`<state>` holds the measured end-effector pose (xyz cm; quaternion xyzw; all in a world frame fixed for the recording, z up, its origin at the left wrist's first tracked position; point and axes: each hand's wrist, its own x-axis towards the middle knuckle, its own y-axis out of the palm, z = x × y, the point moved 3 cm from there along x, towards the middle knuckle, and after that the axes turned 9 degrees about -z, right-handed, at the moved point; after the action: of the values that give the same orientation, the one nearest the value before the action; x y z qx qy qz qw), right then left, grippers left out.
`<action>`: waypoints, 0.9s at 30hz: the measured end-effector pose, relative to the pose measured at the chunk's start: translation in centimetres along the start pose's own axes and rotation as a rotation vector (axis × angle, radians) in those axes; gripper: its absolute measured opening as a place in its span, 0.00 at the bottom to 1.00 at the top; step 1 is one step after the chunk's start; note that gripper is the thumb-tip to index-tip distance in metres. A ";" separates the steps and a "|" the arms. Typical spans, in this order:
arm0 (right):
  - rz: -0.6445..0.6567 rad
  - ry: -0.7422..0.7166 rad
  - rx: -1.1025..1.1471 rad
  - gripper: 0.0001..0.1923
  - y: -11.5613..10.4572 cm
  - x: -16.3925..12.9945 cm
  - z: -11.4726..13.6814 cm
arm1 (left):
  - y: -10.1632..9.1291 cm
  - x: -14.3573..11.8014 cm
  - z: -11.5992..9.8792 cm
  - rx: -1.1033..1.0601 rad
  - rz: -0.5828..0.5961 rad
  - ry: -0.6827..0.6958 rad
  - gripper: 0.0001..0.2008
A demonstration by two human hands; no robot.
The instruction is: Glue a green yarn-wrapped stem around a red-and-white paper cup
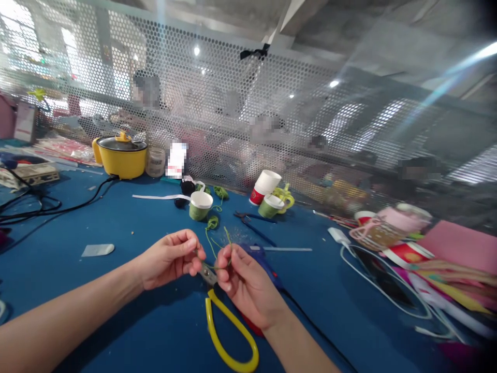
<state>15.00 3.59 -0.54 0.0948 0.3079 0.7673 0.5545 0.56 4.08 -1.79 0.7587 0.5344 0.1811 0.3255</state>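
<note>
Green string [213,247] pinched between both hands [173,259] — above yellow-handled scissors [227,331].

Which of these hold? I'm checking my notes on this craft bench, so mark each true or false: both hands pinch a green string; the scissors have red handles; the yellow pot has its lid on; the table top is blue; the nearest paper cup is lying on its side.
1. Both hands pinch a green string: true. The left hand and the right hand hold the thin green string between them.
2. The scissors have red handles: false. The scissors have yellow loop handles.
3. The yellow pot has its lid on: true. The yellow pot is covered.
4. The table top is blue: true. The table is blue.
5. The nearest paper cup lies on its side: false. The green paper cup stands upright.
</note>
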 end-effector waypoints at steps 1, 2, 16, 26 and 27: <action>-0.006 -0.006 -0.006 0.07 0.0 0.0 0.0 | 0.0 0.0 0.2 0.000 -0.011 -0.006 0.07; -0.012 -0.010 -0.011 0.07 0.0 0.0 0.0 | 0.0 0.0 0.4 0.004 -0.020 -0.018 0.07; -0.085 -0.025 -0.054 0.10 -0.3 0.1 -0.3 | 0.6 -0.3 2.3 0.004 -0.031 -0.133 0.09; -0.077 -0.091 -0.116 0.05 0.0 0.1 0.0 | 0.0 0.0 1.0 0.036 -0.151 0.006 0.09; -0.074 -0.094 -0.124 0.05 0.0 0.1 0.1 | 0.0 0.1 0.9 0.059 -0.161 0.018 0.10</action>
<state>15.03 3.73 -0.47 0.0846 0.2368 0.7587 0.6009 1.11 3.87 -2.47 0.7210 0.6017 0.1451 0.3117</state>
